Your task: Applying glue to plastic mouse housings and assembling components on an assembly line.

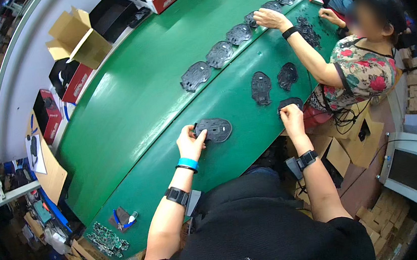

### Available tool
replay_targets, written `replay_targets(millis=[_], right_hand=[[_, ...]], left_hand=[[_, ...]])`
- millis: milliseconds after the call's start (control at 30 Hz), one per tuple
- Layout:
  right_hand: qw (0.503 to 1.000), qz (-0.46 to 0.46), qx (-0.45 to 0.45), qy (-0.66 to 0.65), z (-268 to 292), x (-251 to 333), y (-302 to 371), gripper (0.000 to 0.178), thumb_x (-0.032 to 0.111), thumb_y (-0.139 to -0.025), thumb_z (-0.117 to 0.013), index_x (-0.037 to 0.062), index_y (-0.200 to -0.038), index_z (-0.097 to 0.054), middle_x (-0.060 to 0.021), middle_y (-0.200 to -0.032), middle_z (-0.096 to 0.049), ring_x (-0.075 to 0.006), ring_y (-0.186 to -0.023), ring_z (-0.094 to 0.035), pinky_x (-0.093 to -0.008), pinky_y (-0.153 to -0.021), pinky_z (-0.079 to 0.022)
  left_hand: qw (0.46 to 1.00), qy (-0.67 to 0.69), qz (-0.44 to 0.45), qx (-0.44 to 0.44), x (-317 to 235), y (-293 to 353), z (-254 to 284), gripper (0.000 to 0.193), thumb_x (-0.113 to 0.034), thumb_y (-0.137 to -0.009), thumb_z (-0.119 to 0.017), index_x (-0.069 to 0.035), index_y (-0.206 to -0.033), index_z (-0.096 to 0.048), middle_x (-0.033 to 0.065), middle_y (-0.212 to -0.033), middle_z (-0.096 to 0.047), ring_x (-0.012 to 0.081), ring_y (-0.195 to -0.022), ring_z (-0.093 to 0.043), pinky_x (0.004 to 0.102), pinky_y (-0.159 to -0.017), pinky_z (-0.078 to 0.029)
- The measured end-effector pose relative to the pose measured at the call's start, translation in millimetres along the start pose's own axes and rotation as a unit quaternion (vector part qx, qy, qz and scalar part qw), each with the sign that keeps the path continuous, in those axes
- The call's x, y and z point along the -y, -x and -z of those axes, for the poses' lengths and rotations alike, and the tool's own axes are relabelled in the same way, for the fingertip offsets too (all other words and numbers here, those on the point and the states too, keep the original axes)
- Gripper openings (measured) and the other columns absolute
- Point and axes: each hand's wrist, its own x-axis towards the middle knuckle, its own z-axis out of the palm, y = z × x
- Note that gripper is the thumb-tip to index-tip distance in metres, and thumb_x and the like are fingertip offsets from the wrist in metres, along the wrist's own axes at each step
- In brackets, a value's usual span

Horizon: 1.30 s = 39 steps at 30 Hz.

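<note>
My left hand [191, 143] pinches the left end of a black oval plastic shell [217, 129], thumb on top, over the green table. The shell's moulded inner side faces up. At the table's near edge, the fingers of my right hand [293, 121] are closed on another black plastic shell [290, 102], partly hidden by the hand. Just beyond it lie two more shells, an upright one [261, 88] and a tilted one [287, 76], both apart from my hands.
A row of similar shells [219, 54] runs along the table [165, 104] to the far right. A co-worker's hand [272, 19] reaches over it beside a pile of small black parts [307, 32]. Blue-handled cutters [121, 221] and a heap of small parts [107, 240] lie near left.
</note>
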Motion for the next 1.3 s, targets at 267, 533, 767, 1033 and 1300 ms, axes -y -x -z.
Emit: replay_targets(millis=[267,533,767,1033,1300], right_hand=[[0.999,0.011,-0.031,0.018,-3,-16,-18,0.004,0.002,-0.07,-0.059,-0.0012,-0.07,-0.056,-0.0152,-0.072,-0.054,-0.0308,-0.068,-0.055,-0.0376,-0.062,-0.043],[0.998,0.0,-0.022,0.052,-7,-24,-18,0.006,0.002,-0.071,-0.059,-0.0006,-0.075,-0.056,-0.0155,-0.073,-0.055,-0.0308,-0.069,-0.055,-0.0379,-0.064,-0.044],[0.995,-0.077,-0.065,-0.004,-3,-14,-41,0.041,0.001,-0.07,-0.06,0.0054,-0.108,-0.046,-0.0122,-0.068,-0.051,-0.0287,-0.063,-0.053,-0.0381,-0.061,-0.043],[0.991,-0.038,-0.073,0.103,-18,-50,-69,0.051,0.002,-0.066,-0.062,0.0045,-0.116,-0.048,-0.0122,-0.063,-0.051,-0.0254,-0.059,-0.052,-0.0361,-0.061,-0.045],[0.994,-0.068,-0.043,0.078,-22,-28,-69,0.038,0.01,-0.078,-0.052,0.006,-0.115,-0.045,-0.0228,-0.09,-0.057,-0.0373,-0.083,-0.056,-0.0432,-0.074,-0.045]], left_hand=[[0.998,0.05,0.038,-0.005,-2,4,0,0.043,-0.015,-0.069,-0.071,0.008,-0.098,-0.048,0.0081,-0.07,-0.052,0.0116,-0.044,-0.053,0.0234,-0.039,-0.045],[0.997,0.071,0.037,-0.003,-2,3,-3,0.043,-0.015,-0.069,-0.071,0.008,-0.096,-0.048,0.0068,-0.069,-0.05,0.0113,-0.044,-0.053,0.0235,-0.037,-0.044],[0.998,0.052,0.016,-0.019,-1,2,4,0.037,-0.014,-0.069,-0.071,0.006,-0.092,-0.05,0.007,-0.068,-0.054,0.0095,-0.044,-0.052,0.0227,-0.037,-0.044],[1.0,0.009,-0.014,-0.002,6,1,-1,0.041,-0.017,-0.068,-0.072,0.003,-0.097,-0.051,0.0092,-0.078,-0.053,0.0106,-0.047,-0.054,0.0226,-0.04,-0.045],[0.999,0.035,0.008,-0.007,-5,4,-5,0.041,-0.016,-0.068,-0.073,0.004,-0.096,-0.051,0.0083,-0.073,-0.053,0.0112,-0.047,-0.054,0.0231,-0.039,-0.045]])
